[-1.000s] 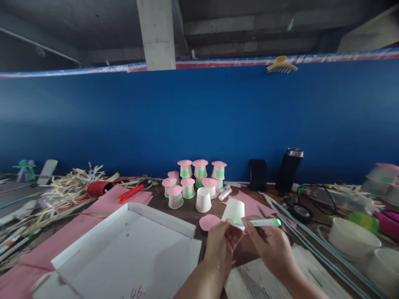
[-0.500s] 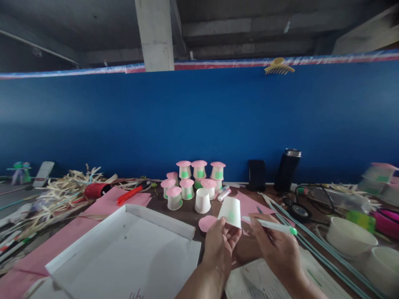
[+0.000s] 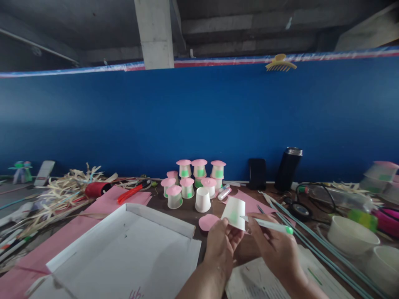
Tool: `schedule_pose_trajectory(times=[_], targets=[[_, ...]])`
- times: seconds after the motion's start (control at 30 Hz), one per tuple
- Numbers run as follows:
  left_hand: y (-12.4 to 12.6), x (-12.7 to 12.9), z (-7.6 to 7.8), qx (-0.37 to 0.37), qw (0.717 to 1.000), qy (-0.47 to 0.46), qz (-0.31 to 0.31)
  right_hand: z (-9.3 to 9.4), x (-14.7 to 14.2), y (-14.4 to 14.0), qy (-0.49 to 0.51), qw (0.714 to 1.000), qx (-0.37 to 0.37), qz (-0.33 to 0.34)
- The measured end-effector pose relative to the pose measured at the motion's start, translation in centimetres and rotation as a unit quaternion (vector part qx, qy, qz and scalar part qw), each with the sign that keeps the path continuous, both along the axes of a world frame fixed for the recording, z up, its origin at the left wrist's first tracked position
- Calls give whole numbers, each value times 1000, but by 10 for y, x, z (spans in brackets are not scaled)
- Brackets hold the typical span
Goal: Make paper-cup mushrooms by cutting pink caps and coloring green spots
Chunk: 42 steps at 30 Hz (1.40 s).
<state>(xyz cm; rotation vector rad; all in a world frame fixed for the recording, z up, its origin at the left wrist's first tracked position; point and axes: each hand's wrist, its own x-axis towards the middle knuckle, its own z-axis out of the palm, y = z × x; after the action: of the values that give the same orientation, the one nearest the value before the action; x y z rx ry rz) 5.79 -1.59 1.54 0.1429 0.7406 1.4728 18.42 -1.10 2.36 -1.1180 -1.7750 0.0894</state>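
My left hand (image 3: 222, 243) is closed on an upside-down white paper cup (image 3: 233, 212), which tilts and shows a green patch on its side. In my right hand (image 3: 276, 249) is a marker (image 3: 269, 224) with a green end; its tip meets the right side of the cup. Just left of the cup, a pink paper disc (image 3: 208, 222) lies on the table. Behind it stands a bare white cup (image 3: 203, 200), upside down. Further back are several cups with pink paper tops (image 3: 187, 187) and green patches, some stacked.
A shallow white box (image 3: 124, 253) fills the left front, over pink paper (image 3: 40, 257). Printed sheets (image 3: 255, 280) lie under my hands. On the right are pale blue tubes (image 3: 314, 245), translucent bowls (image 3: 352, 236) and a black flask (image 3: 288, 169). Shredded strips (image 3: 75, 187) pile at the left.
The marker's tip has come onto the cup's right side. The cup in my left hand has shifted slightly to the right and tilted a little more.
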Motion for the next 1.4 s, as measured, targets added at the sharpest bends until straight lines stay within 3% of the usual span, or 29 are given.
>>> schedule_pose_trajectory(times=[0.37,0.63,1.4], targets=[[-3,1,-6,66,998,-12,-10,-3,-1,7,-5,1000,-23,18],[-3,3,-5,26,999,-30,-3,-4,-3,7,-17,999,-23,24],[-4,-2,-3,45,997,-57,12,-3,-6,0,-42,998,-53,-3]])
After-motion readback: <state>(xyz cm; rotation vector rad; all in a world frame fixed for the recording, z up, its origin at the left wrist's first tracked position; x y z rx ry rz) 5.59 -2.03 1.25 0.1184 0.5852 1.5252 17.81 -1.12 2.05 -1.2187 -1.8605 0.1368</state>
